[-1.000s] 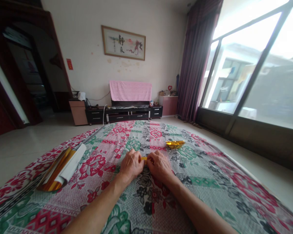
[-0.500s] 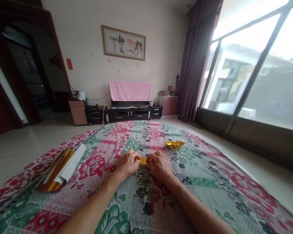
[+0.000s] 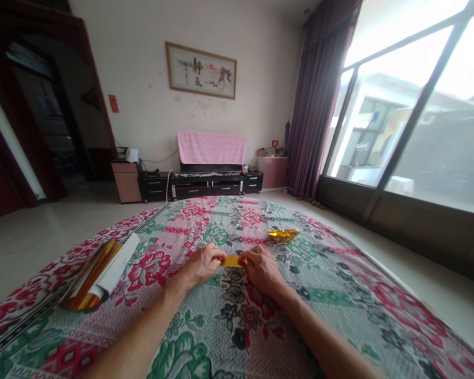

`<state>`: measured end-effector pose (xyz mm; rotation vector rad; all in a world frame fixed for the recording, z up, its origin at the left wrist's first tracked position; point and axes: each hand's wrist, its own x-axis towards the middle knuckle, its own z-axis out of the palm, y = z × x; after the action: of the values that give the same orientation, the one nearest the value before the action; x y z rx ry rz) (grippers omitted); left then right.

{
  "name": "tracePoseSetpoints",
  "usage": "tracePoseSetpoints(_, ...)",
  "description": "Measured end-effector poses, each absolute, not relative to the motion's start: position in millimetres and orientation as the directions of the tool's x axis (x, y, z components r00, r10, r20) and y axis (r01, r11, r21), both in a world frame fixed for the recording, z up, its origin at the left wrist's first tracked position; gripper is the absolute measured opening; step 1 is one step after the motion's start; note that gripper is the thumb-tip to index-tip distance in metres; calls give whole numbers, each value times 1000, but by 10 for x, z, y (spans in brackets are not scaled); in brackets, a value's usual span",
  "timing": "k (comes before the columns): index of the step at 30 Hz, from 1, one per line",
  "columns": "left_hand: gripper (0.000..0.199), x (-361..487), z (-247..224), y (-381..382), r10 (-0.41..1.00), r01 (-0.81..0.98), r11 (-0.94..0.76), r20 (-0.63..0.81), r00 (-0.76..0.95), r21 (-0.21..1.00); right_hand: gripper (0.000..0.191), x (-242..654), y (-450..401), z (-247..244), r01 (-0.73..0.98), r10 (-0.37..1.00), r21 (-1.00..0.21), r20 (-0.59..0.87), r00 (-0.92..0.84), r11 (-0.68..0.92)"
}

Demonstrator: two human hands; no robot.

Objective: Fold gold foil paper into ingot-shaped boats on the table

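A small folded strip of gold paper (image 3: 233, 261) is stretched between my two hands, just above the flowered cloth. My left hand (image 3: 206, 263) pinches its left end with fingers and thumb. At the other end, my right hand (image 3: 261, 267) grips the strip, fingers closed. Beyond my right hand lies a shiny gold folded paper piece (image 3: 283, 235), pointed at both sides. Over on the left of the cloth rests a loosely rolled stack of gold and white paper sheets (image 3: 98, 273).
The round table carries a red, green and grey flowered cloth (image 3: 150, 310). Behind it stand a low black cabinet (image 3: 205, 188) and a screen under a pink cloth (image 3: 211, 147). A purple curtain (image 3: 319, 105) and large window are at the right.
My left hand has moved slightly left and my right hand a little right, so more of the gold strip shows between them.
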<state>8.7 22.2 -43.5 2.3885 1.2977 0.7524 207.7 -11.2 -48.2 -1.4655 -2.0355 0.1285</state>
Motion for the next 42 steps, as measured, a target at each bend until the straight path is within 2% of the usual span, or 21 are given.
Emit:
tracePoseSetpoints(14, 32, -5, -423, 241, 795, 607, -599, 293, 532, 523, 40, 2151, -67, -472, 793, 897, -456, 369, -244, 403)
tracePoseSetpoints(24, 36, -19, -410, 250, 811, 605, -569, 255, 527, 557, 33, 2181, -44, -503, 779, 881, -453, 397, -258, 433)
tracePoseSetpoints(27, 32, 75, -400, 212, 858, 689, -513, 266, 440, 512, 34, 2136, -63, -465, 805, 899, -444, 369, -237, 395)
tracePoseSetpoints(33, 18, 340, -450, 82, 889, 836, -376, 410, 204, 401, 22, 1981, -172, -407, 887, 906, -377, 412, -98, 268)
tracePoseSetpoints(37, 16, 403, -474, 26, 874, 881, -350, 451, 183, 320, 20, 1947, -190, -440, 905, 896, -339, 434, -91, 256)
tracePoseSetpoints(42, 11, 409, -464, 9, 870, 891, -354, 450, 202, 285, 16, 1946, -184, -456, 917, 894, -304, 435, -106, 257)
